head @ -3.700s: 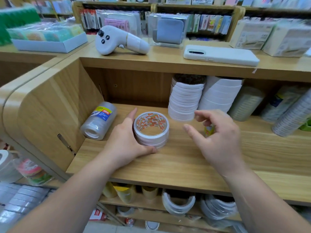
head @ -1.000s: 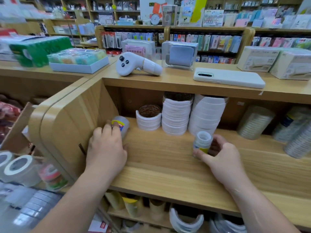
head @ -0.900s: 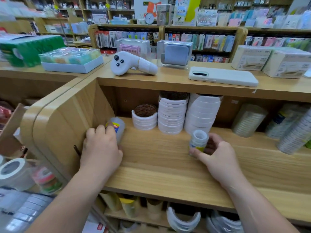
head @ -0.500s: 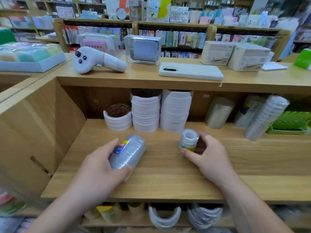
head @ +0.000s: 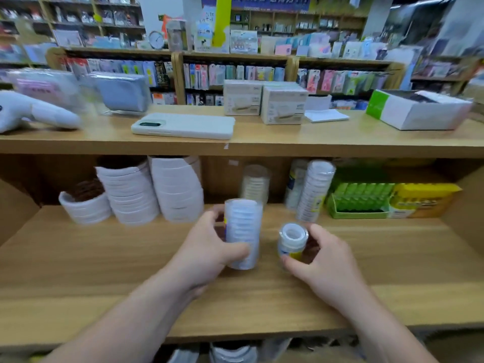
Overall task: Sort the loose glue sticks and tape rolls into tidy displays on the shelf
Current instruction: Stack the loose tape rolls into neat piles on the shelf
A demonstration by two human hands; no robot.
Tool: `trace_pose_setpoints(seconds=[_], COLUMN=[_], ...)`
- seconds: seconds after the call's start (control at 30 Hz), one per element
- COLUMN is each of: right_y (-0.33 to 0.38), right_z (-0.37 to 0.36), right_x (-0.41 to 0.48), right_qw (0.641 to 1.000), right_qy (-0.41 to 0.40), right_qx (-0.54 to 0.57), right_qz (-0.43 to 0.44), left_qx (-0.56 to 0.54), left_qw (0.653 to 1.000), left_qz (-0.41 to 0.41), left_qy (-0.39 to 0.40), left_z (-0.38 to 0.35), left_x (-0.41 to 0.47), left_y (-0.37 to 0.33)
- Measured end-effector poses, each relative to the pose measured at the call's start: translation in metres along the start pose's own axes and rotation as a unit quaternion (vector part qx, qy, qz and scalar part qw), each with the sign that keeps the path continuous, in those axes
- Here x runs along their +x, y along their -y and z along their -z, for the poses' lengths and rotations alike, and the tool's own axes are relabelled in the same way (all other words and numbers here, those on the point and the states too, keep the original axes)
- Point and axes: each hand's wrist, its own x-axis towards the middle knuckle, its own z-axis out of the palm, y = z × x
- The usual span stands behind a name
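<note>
My left hand (head: 207, 255) grips a long clear-wrapped pack of tape rolls (head: 243, 231), held upright over the wooden shelf (head: 104, 263). My right hand (head: 327, 263) holds a short clear pack of small tape rolls (head: 292, 241) with a yellow and blue label, just right of the long pack. Behind, at the left, stand three stacks of white tape rolls (head: 154, 189), the leftmost one (head: 86, 205) low. More wrapped tape packs (head: 314, 189) lean against the back of the shelf at the right.
Green (head: 358, 200) and yellow (head: 421, 200) boxes sit at the shelf's far right. On the top board lie a white phone (head: 183, 125), a white controller (head: 34, 113), and white cartons (head: 264, 103). More tape shows on the shelf below (head: 233, 352).
My left hand took the long tape pack from the shelf's left corner, carried it right to the middle and turned it upright. My right hand kept hold of the small pack. The view shifted right.
</note>
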Motion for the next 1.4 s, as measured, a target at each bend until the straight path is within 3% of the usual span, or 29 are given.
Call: trace_pose_setpoints(seconds=[0.13, 0.27, 0.4, 0.5, 0.6, 0.7, 0.93, 1.4], right_y=[-0.026, -0.042, -0.050, -0.051, -0.050, -0.051, -0.055, -0.060], right_z=[0.024, 0.035, 0.030, 0.026, 0.023, 0.022, 0.020, 0.015], right_x=[0.001, 0.002, -0.001, 0.001, 0.005, 0.006, 0.006, 0.011], right_qw=[1.000, 0.999, 0.998, 0.997, 0.997, 0.996, 0.996, 0.996], right_qy=[-0.003, 0.003, -0.004, -0.007, 0.003, 0.006, -0.007, -0.027], right_qx=[-0.002, 0.014, 0.034, 0.042, 0.053, 0.059, 0.080, 0.079], right_qz=[0.021, 0.037, 0.055, 0.057, 0.059, 0.062, 0.050, 0.038], left_qx=[0.114, 0.162, 0.302, 0.344, 0.308, 0.244, 0.237, 0.272], left_qw=[0.989, 0.975, 0.922, 0.886, 0.915, 0.938, 0.920, 0.919], left_qz=[-0.088, -0.122, -0.159, -0.175, -0.093, -0.074, -0.038, -0.016], left_qy=[-0.035, -0.086, -0.184, -0.256, -0.243, -0.233, -0.311, -0.286], left_z=[-0.050, -0.075, -0.079, -0.077, -0.080, -0.084, -0.078, -0.078], left_x=[0.033, 0.062, 0.070, 0.065, 0.073, 0.083, 0.096, 0.105], left_y=[0.003, 0.008, -0.001, -0.004, -0.007, -0.001, 0.005, 0.008])
